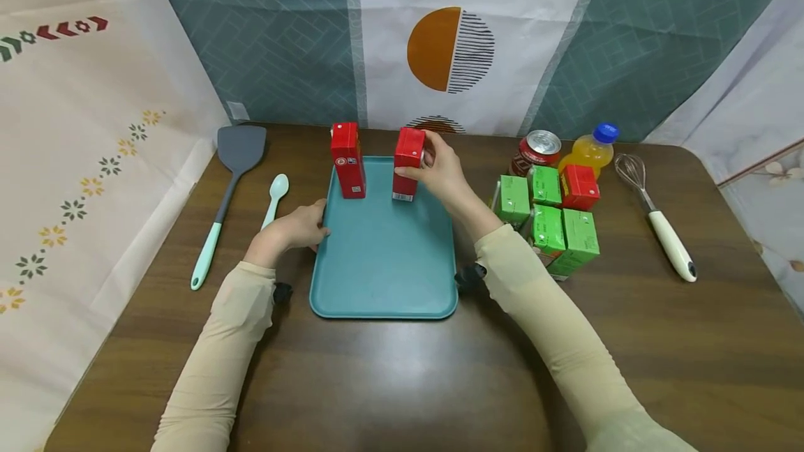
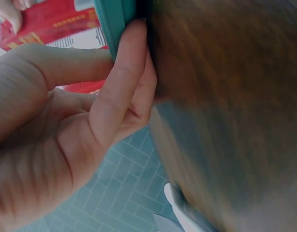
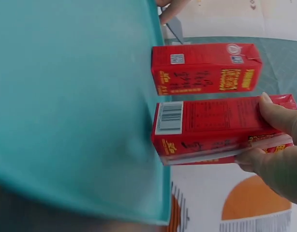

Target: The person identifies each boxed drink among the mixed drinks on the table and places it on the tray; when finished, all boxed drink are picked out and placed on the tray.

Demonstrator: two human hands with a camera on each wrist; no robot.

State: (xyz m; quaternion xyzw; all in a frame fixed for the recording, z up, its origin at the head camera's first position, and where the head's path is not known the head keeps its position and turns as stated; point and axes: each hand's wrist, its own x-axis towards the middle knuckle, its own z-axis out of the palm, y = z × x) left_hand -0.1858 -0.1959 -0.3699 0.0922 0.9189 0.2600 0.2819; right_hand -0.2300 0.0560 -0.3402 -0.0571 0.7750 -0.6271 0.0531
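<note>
My right hand (image 1: 444,167) grips a red drink carton (image 1: 405,176) near its top, thumb on one side and fingers on the other. In the right wrist view the carton (image 3: 209,128) shows a barcode by its base, close over the tray. A second red drink carton (image 1: 352,169) stands upright at the back left of the teal tray (image 1: 383,277). My left hand (image 1: 298,227) pinches the tray's left rim; the left wrist view shows the thumb near the rim (image 2: 112,24) and the fingers curled at its underside.
Several green drink cartons (image 1: 548,229) stand to the right with a red carton (image 1: 579,185), a soda can (image 1: 541,148) and an orange juice bottle (image 1: 590,152). A whisk (image 1: 666,236) lies far right. At left lie a grey spatula (image 1: 241,148) and a mint spoon (image 1: 278,188).
</note>
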